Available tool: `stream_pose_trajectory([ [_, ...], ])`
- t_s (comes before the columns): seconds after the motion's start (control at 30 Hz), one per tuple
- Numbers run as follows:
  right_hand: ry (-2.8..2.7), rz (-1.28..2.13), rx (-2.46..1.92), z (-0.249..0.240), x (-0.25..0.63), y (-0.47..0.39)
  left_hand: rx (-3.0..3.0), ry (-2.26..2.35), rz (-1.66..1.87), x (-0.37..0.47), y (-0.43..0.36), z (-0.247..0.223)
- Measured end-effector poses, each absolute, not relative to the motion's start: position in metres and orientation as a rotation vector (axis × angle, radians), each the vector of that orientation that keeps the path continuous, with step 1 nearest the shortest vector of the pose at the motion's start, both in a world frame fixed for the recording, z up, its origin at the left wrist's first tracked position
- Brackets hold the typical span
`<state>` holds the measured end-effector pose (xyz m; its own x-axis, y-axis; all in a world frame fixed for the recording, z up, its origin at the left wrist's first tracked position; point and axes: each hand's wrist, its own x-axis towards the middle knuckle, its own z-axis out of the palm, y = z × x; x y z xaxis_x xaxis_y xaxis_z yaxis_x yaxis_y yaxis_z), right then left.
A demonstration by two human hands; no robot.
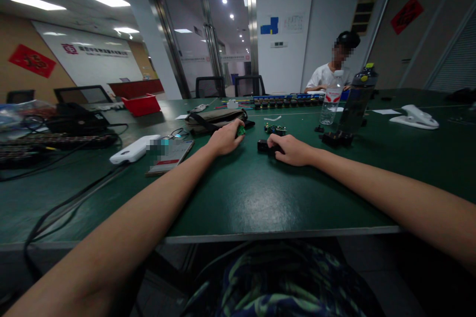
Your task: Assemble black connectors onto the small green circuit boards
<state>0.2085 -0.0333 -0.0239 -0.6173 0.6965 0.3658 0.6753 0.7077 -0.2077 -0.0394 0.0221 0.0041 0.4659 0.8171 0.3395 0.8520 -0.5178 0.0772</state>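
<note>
My left hand (226,138) is closed on a small green circuit board (241,131), held between thumb and fingers over the table. My right hand (293,150) is curled round a small black plastic housing (263,146), whose left end sticks out past the fingers. Just behind the right hand lie several more green circuit boards (275,129), partly hidden by it. A white strip (273,119) rests beyond them. Beside my left hand is a grey-brown bag (208,120) with a black strap.
On the left lie a phone (171,157), a white power bank (134,149) with cables, and a red bin (141,104). To the right stand a water bottle (330,104) and a dark bottle (357,101), near black parts (336,139) and a white stand (414,118). Another person (329,77) sits opposite.
</note>
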Motion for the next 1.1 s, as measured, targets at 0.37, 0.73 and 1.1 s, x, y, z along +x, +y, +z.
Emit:
stream_pose_trajectory([
  [0.37, -2.504, 0.058, -1.062, -0.0244, 0.2089, -0.0324, -2.606, -1.486, -0.513, -0.0395, 0.0218, 0.0056],
  [0.73, -2.500, 0.064, -1.050, -0.0236, 0.2089, -0.0335, -2.585, -1.461, -0.537, -0.0409, 0.0233, 0.0041],
  [1.1, -2.495, 0.065, -1.074, -0.0242, 0.2086, -0.0330, -2.563, -1.429, -0.540, -0.0412, 0.0233, 0.0031],
])
